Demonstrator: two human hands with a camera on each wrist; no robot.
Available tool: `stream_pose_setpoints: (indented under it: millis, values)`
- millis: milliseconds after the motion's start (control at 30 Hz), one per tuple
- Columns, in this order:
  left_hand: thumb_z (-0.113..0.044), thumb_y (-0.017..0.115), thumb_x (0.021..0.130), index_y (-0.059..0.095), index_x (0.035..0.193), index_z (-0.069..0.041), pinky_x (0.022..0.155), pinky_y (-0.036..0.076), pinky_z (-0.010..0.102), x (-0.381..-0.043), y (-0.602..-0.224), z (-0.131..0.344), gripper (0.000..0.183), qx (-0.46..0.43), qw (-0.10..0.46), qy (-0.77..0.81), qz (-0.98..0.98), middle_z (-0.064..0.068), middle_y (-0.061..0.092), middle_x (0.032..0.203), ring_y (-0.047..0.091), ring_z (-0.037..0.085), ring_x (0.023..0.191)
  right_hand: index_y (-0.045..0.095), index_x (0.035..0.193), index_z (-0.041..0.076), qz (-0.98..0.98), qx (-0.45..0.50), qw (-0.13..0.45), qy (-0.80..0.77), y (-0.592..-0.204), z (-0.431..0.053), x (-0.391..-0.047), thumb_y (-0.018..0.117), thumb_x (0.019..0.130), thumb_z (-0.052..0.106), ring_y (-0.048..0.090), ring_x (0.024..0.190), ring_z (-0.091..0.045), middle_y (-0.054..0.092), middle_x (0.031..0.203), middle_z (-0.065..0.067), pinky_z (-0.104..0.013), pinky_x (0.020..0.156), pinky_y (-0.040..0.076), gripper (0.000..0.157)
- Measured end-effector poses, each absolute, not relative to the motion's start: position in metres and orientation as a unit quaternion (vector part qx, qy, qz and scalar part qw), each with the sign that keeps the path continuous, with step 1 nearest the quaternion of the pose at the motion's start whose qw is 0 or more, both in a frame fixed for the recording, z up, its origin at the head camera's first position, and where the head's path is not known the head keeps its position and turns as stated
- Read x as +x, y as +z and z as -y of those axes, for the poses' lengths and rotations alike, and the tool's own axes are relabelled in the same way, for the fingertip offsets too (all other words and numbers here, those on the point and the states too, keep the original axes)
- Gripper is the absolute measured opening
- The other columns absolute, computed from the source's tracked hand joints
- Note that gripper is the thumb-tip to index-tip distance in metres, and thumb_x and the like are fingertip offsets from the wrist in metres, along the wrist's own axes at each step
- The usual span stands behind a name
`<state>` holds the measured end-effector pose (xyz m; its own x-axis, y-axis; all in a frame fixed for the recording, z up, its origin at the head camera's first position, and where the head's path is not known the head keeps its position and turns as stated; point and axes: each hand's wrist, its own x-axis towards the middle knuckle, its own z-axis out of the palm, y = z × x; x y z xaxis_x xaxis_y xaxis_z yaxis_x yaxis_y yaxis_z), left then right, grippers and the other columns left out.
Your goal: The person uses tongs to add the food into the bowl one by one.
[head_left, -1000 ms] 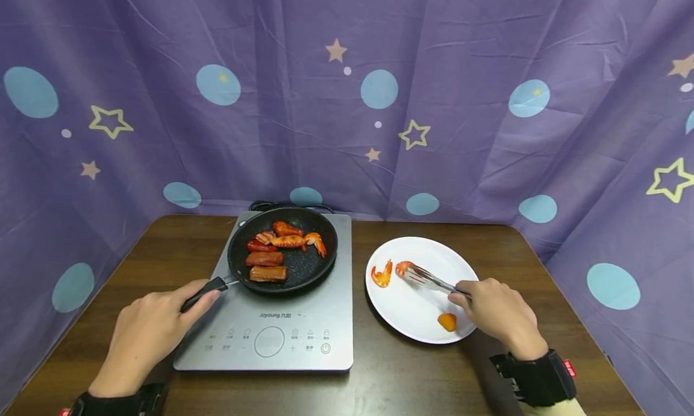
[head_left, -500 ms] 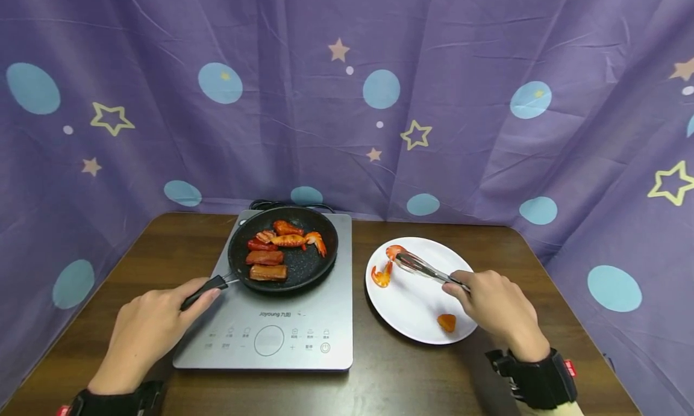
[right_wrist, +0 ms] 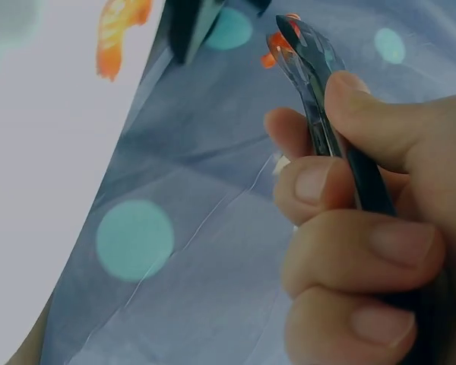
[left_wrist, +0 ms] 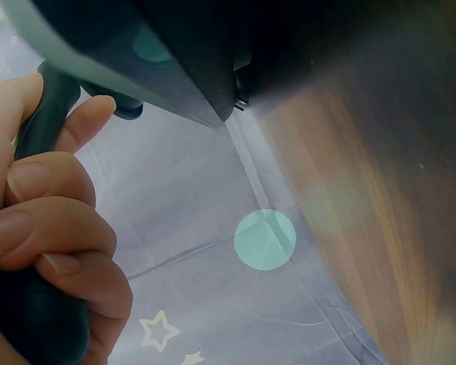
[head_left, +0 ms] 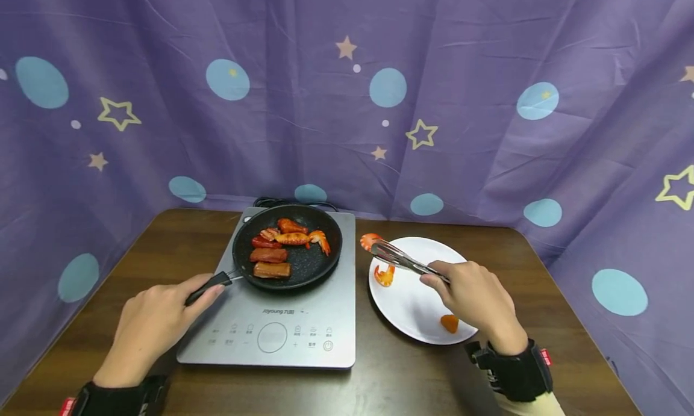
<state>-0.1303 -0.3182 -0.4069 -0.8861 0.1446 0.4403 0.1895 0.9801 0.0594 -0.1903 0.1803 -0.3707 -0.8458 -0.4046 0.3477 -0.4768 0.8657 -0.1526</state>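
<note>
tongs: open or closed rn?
The tongs are closed on an orange piece: head view shows it at their tips; right wrist view shows orange between the two tips.

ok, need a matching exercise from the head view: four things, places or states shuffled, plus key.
Things
1. Round black speckled frying pan
2. Silver metal tongs
3. Flat silver rectangular cooktop
4. Round white plate

Places or states
A. Rests on the brown wooden table, right of the cooktop
B. Black handle gripped by the left hand
C. Directly beneath the pan
D. Gripped by the right hand, an orange shrimp-like piece at the tips

Pairs: 1-B, 2-D, 3-C, 4-A
</note>
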Motion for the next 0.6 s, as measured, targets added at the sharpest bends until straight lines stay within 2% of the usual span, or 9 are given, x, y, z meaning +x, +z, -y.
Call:
stream_pose_setpoints:
  millis: [233, 467, 600]
  values:
    - [-0.055, 0.06, 0.09, 0.067, 0.116, -0.023, 0.032, 0.022, 0.03, -0.13, -0.407, 0.317, 0.042, -0.086, 0.22, -0.051, 0.97, -0.01, 0.033, 0.044, 0.029, 0.01, 0.038, 0.051, 0.075, 0.035, 0.935, 0.283, 0.181, 0.109, -0.354, -0.143, -0.195, 0.059, 0.093, 0.049, 0.037, 0.052, -0.009, 0.029, 0.053, 0.013, -0.03, 0.044, 0.031, 0.024]
    - [-0.054, 0.062, 0.088, 0.067, 0.114, -0.025, 0.032, 0.021, 0.03, -0.131, -0.408, 0.319, 0.039, -0.096, 0.238, -0.051, 0.965, -0.011, 0.034, 0.044, 0.03, 0.01, 0.038, 0.06, 0.08, 0.035, 0.926, 0.314, 0.193, 0.08, -0.346, -0.113, -0.208, 0.064, 0.09, 0.047, 0.043, 0.055, -0.005, 0.044, 0.06, 0.021, -0.028, 0.046, 0.035, 0.016]
    - [-0.053, 0.064, 0.087, 0.068, 0.113, -0.025, 0.032, 0.022, 0.03, -0.132, -0.409, 0.319, 0.038, -0.1, 0.247, -0.053, 0.962, -0.011, 0.036, 0.044, 0.031, 0.009, 0.038, 0.052, 0.071, 0.031, 0.926, 0.328, 0.179, 0.058, -0.342, -0.101, -0.216, 0.062, 0.091, 0.047, 0.042, 0.049, -0.006, 0.04, 0.053, 0.015, -0.028, 0.042, 0.034, 0.028]
